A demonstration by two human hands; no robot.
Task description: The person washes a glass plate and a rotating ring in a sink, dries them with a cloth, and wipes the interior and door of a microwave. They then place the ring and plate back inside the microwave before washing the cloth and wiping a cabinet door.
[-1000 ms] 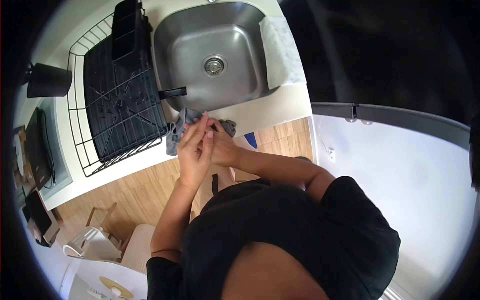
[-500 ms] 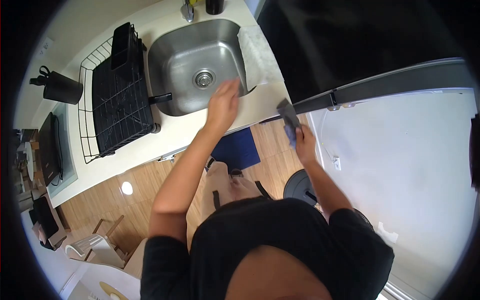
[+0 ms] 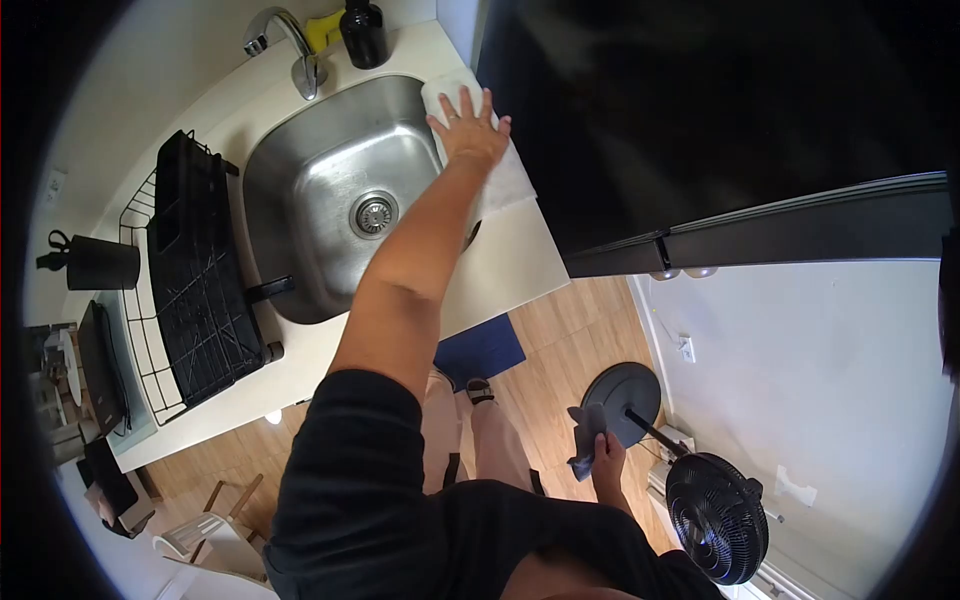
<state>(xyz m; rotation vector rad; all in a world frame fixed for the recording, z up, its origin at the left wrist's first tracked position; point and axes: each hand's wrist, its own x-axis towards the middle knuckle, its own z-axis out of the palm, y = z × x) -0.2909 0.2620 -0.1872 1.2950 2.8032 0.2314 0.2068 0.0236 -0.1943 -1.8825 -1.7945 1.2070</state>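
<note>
My left hand reaches over the sink's right side, its fingers spread flat on a white cloth. The cloth lies along the counter between the basin and the black appliance. Beneath my forearm is the stainless steel sink, with its drain in view. Low on the right, my right hand is closed round a dark grey cloth, which hangs above the floor near the fan base.
A black dish rack stands left of the sink. Behind it are a faucet and a dark bottle. The tall black appliance borders the counter at right. A black fan stands on the floor, lower right.
My left hand has moved up and right from the sink's front edge onto the white cloth. My right hand has dropped lower with the grey cloth. The view has shifted.
</note>
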